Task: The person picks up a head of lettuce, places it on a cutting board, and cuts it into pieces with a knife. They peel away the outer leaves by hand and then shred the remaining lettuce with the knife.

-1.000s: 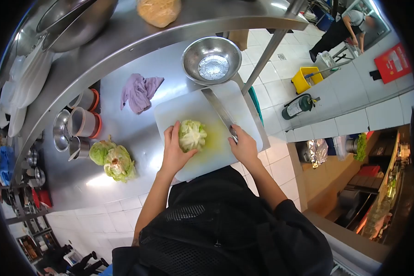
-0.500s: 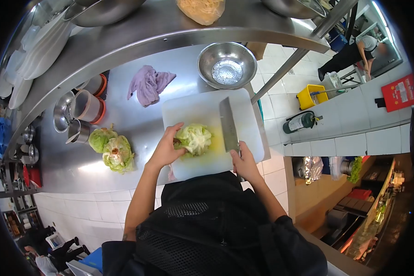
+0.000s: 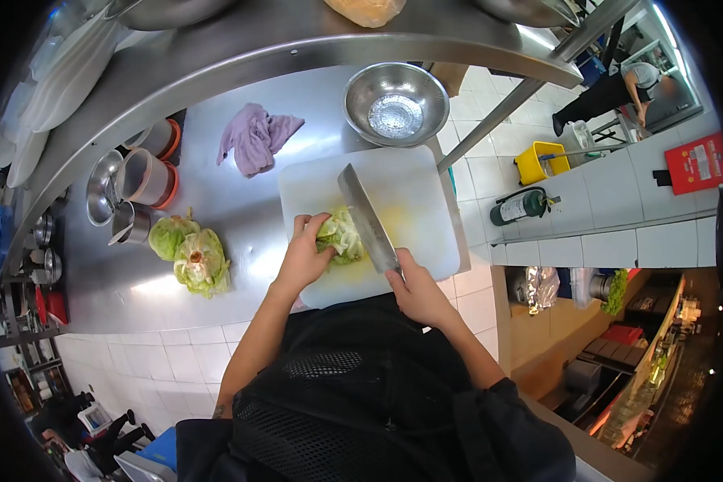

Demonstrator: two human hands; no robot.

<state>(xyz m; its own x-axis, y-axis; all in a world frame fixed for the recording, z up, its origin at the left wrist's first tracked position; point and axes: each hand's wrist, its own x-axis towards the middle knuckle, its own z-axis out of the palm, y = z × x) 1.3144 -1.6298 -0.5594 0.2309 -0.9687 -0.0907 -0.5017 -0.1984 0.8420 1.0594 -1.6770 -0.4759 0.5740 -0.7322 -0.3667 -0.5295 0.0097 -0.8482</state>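
A pale green head of lettuce (image 3: 342,238) rests on the white cutting board (image 3: 426,181). My left hand (image 3: 304,251) grips its left side, fingers curled over the leaves. In my right hand (image 3: 416,291) is the handle of a broad knife (image 3: 365,215). The blade slants up and to the left, overlapping the right side of the lettuce in this view. Yellowish stains mark the board around the lettuce.
Two more lettuces (image 3: 201,261) lie on the steel table (image 3: 253,217) to the left. A purple cloth (image 3: 255,138) and a steel bowl (image 3: 396,106) sit farther back. Containers (image 3: 145,178) stand at the left, under a steel shelf (image 3: 297,60). Another person (image 3: 618,92) bends over at far right.
My right hand has brought the knife leftward, from the bare right side of the board to the lettuce, tilting the blade left. My left hand still holds the lettuce, its fingers now more curled.
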